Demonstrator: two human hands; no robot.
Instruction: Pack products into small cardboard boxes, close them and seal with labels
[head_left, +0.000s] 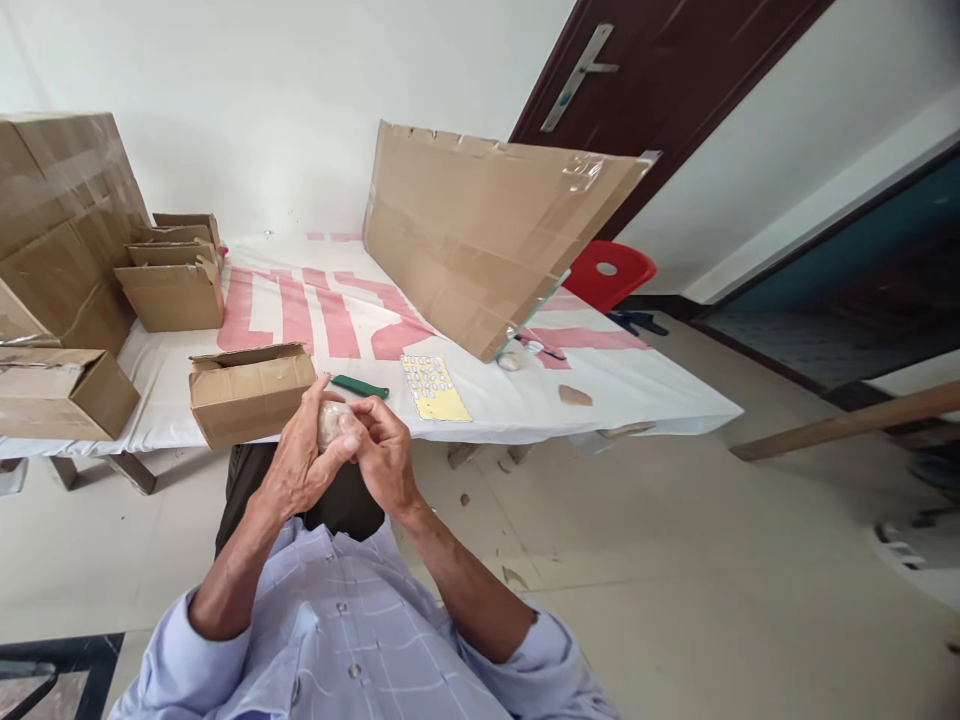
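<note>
Close to the table's front edge, both my hands meet around a small, round, pale object with a shiny, clear-looking surface (330, 424); its exact kind does not show. My left hand (298, 462) is closed around its left side. From the right, my right hand (386, 458) pinches at it with thumb and fingers. Just beyond my hands lies a green utility-knife-like tool (360, 386). A yellow sheet with several whitish stickers (436, 390) lies to its right. Left of my hands, an open cardboard box (251, 395) sits at the table edge.
Large cardboard cartons (75, 220) and several small open boxes (176, 285) stand at left. A big cardboard panel (480, 230) leans over the cloth-covered table (660, 395). Near it lie a pale round item (510, 359) and a brown scrap (575, 396). Behind is a red chair (607, 275).
</note>
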